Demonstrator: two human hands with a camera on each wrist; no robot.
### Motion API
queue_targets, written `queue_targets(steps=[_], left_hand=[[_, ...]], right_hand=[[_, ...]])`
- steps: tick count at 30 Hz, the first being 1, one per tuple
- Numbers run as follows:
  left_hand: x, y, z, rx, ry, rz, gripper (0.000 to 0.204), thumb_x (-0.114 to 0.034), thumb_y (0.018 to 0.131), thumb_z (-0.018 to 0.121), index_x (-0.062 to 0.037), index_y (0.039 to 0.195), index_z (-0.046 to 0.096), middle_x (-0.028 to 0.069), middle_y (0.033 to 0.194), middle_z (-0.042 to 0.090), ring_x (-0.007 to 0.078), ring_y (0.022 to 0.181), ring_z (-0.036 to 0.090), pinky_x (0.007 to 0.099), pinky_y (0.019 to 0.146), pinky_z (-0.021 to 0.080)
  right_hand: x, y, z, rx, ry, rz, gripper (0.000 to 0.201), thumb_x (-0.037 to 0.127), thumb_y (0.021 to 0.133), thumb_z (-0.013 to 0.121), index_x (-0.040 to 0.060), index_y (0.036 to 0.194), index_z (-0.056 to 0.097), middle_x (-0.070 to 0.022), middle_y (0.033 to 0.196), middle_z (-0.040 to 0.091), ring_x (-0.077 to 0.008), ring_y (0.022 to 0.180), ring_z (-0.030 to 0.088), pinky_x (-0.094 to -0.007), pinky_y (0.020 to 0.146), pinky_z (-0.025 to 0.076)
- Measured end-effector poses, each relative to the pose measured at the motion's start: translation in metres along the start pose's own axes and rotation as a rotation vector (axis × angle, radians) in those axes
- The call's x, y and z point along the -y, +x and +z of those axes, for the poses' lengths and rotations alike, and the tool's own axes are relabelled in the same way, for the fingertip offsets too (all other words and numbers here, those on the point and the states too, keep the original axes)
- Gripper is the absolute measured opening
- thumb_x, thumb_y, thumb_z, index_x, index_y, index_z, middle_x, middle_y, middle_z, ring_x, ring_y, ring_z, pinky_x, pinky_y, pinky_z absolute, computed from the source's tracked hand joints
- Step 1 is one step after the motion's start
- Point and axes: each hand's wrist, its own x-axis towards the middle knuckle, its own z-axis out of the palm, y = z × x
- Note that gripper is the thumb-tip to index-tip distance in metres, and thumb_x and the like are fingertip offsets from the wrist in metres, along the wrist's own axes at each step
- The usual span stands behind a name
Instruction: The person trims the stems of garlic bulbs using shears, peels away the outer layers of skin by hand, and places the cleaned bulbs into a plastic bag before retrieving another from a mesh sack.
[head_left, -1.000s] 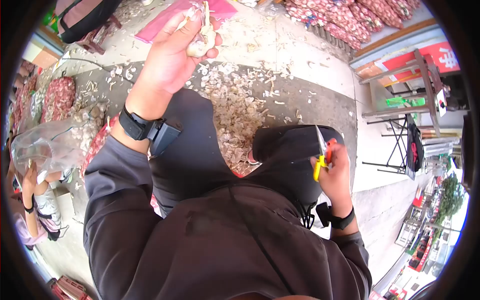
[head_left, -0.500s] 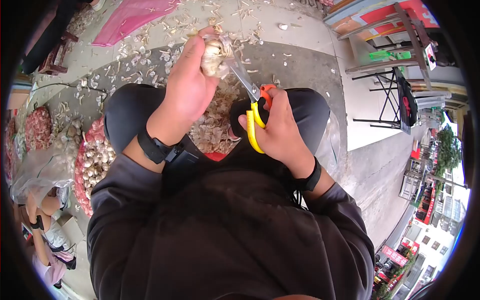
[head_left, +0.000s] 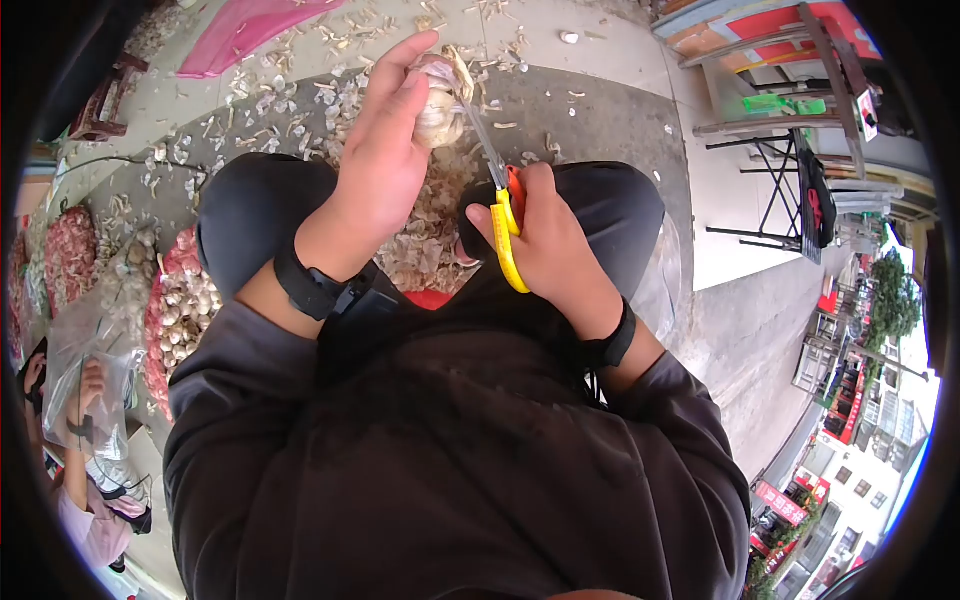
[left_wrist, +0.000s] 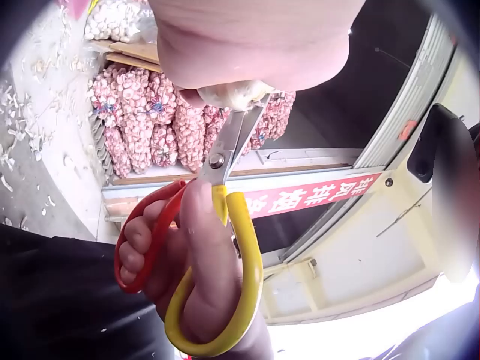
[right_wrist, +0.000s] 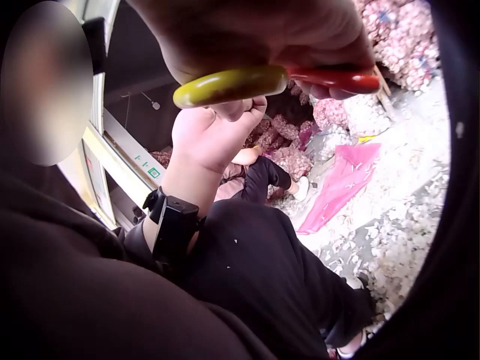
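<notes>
red mesh sack [head_left: 156, 350] at left, open, pale bulbs inside. left hand [head_left: 385, 165] grips garlic bulb [head_left: 437, 118], raised above the floor litter, in front of the knees. peel scraps [head_left: 428, 255] on ground between knees. scissors [head_left: 511, 262] angled up, blades nearly together, ends touching bulb. right hand [head_left: 560, 255] holds scissors, thumb through yellow loop, fingers curled round red one. black folding frame [head_left: 783, 200] stands far right.
</notes>
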Motion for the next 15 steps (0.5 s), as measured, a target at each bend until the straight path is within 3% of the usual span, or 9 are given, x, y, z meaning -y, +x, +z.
queue_targets(steps=[3, 4, 7, 8, 10, 11, 12, 15], left_hand=[[0.007, 0.000, -0.002, -0.039, 0.058, -0.011, 0.049, -0.022, 0.100, 0.042, -0.0030, 0.144, 0.035, 0.0103, 0.125, 0.052, 0.0223, 0.113, 0.053, 0.0359, 0.100, 0.040], [0.009, 0.001, -0.003, -0.044, 0.103, -0.003, 0.048, -0.022, 0.100, 0.042, -0.0029, 0.143, 0.035, 0.0102, 0.125, 0.052, 0.0229, 0.112, 0.054, 0.0359, 0.098, 0.042], [0.008, 0.000, -0.001, -0.053, 0.172, -0.027, 0.045, -0.021, 0.100, 0.040, -0.0023, 0.140, 0.038, 0.0104, 0.123, 0.053, 0.0261, 0.105, 0.058, 0.0377, 0.091, 0.047], [0.007, -0.001, -0.002, -0.018, 0.078, -0.090, 0.044, -0.020, 0.100, 0.041, -0.0017, 0.139, 0.039, 0.0111, 0.123, 0.054, 0.0271, 0.104, 0.059, 0.0388, 0.090, 0.048], [0.004, -0.004, -0.003, 0.049, -0.113, -0.216, 0.042, -0.018, 0.099, 0.043, -0.0005, 0.138, 0.041, 0.0125, 0.122, 0.054, 0.0290, 0.103, 0.061, 0.0411, 0.089, 0.051], [0.003, -0.005, 0.001, 0.022, -0.077, -0.243, 0.042, -0.016, 0.098, 0.044, 0.0000, 0.137, 0.042, 0.0133, 0.122, 0.054, 0.0295, 0.105, 0.060, 0.0418, 0.091, 0.050], [0.000, -0.006, 0.008, -0.005, -0.040, -0.270, 0.041, -0.015, 0.098, 0.045, 0.0005, 0.136, 0.042, 0.0142, 0.122, 0.055, 0.0300, 0.106, 0.060, 0.0426, 0.093, 0.050], [0.005, -0.004, 0.004, -0.060, -0.146, -0.309, 0.039, -0.012, 0.097, 0.048, 0.0017, 0.133, 0.044, 0.0160, 0.121, 0.057, 0.0310, 0.111, 0.059, 0.0436, 0.098, 0.048]], right_hand=[[-0.009, 0.002, 0.000, 0.015, -0.145, -0.017, 0.040, 0.026, 0.083, 0.074, -0.0023, 0.086, 0.046, -0.0222, 0.063, 0.052, -0.0451, 0.062, 0.056, -0.0457, 0.055, 0.045], [-0.011, 0.001, -0.002, 0.028, -0.186, -0.037, 0.035, 0.027, 0.087, 0.071, -0.0013, 0.081, 0.050, -0.0147, 0.060, 0.053, -0.0345, 0.057, 0.059, -0.0416, 0.053, 0.045], [-0.006, 0.001, -0.009, 0.214, 0.427, 0.247, 0.031, 0.026, 0.091, 0.068, -0.0006, 0.083, 0.054, -0.0055, 0.059, 0.055, -0.0192, 0.056, 0.060, -0.0347, 0.051, 0.046], [-0.018, 0.001, -0.005, 0.168, 0.661, 0.311, 0.025, 0.023, 0.093, 0.066, 0.0004, 0.087, 0.057, -0.0001, 0.065, 0.057, -0.0087, 0.061, 0.060, -0.0289, 0.052, 0.047], [-0.015, 0.005, -0.003, 0.006, 0.844, 0.333, 0.023, 0.021, 0.091, 0.067, 0.0008, 0.089, 0.058, -0.0030, 0.069, 0.059, -0.0103, 0.061, 0.058, -0.0275, 0.057, 0.047], [-0.014, 0.006, -0.001, -0.078, 0.936, 0.343, 0.022, 0.021, 0.091, 0.068, 0.0010, 0.090, 0.059, -0.0044, 0.072, 0.060, -0.0111, 0.061, 0.057, -0.0268, 0.059, 0.047], [-0.019, 0.006, 0.003, -0.135, 0.847, 0.297, 0.025, 0.020, 0.089, 0.070, -0.0011, 0.096, 0.059, -0.0074, 0.079, 0.061, -0.0135, 0.069, 0.059, -0.0270, 0.068, 0.049], [-0.024, 0.002, 0.000, -0.125, 0.124, 0.015, 0.033, 0.019, 0.085, 0.074, -0.0021, 0.104, 0.057, -0.0110, 0.084, 0.060, -0.0199, 0.077, 0.062, -0.0306, 0.072, 0.051]])
